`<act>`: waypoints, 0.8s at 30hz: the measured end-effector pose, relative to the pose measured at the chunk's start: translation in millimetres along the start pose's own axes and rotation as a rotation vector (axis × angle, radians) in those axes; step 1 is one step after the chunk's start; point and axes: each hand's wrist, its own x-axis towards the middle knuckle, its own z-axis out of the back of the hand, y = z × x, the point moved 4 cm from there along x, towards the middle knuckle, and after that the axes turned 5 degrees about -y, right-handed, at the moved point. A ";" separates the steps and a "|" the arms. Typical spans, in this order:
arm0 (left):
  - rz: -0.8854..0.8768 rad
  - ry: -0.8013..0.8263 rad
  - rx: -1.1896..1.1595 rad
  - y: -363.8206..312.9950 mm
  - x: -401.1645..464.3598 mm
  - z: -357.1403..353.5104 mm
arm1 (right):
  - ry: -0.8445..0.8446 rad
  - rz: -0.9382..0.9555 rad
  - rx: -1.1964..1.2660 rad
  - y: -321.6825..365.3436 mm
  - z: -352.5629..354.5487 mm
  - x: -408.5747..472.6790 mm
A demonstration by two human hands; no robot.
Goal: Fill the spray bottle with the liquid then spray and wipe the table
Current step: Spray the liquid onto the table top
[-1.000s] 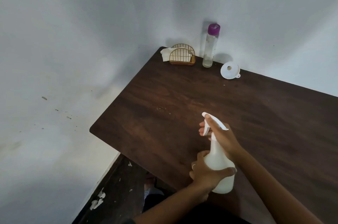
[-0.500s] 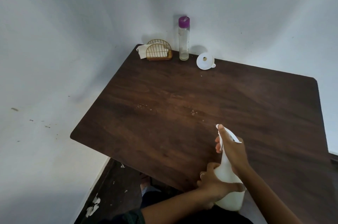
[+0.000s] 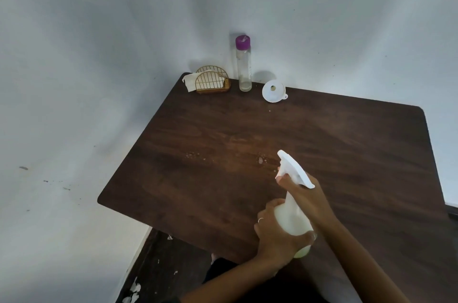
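White spray bottle [image 3: 293, 216]: upright over the desk's [image 3: 223, 154] near edge — filling looks done to me, pale liquid inside.
Hands: my left hand [image 3: 277, 235] wraps the bottle's body; my right hand [image 3: 306, 193] grips the neck, fingers on the trigger.
Left to do: spraying seems underway — wiping is not.
Around: beyond the bottle, at the desk's far corner, clear bottle [image 3: 243, 65], funnel [image 3: 273, 91], napkin holder [image 3: 213, 79].
In the way: nothing between nozzle and crumbs [image 3: 260, 160].

The table [image 3: 322, 144] was dark matt wood grain, the spray bottle [image 3: 293, 218] and funnel [image 3: 273, 91] smooth white plastic, the napkin holder [image 3: 212, 82] gold wire.
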 end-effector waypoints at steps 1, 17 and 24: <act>-0.029 -0.035 0.011 -2.0 6.5 4.0 | -0.066 0.016 -0.052 2.2 -1.4 1.3; -0.335 -0.106 0.145 -74.0 136.8 5.3 | -0.456 0.301 -0.100 64.1 13.1 89.1; -0.318 0.154 0.121 -136.1 205.9 -12.3 | -0.407 0.338 -0.144 96.2 41.8 194.9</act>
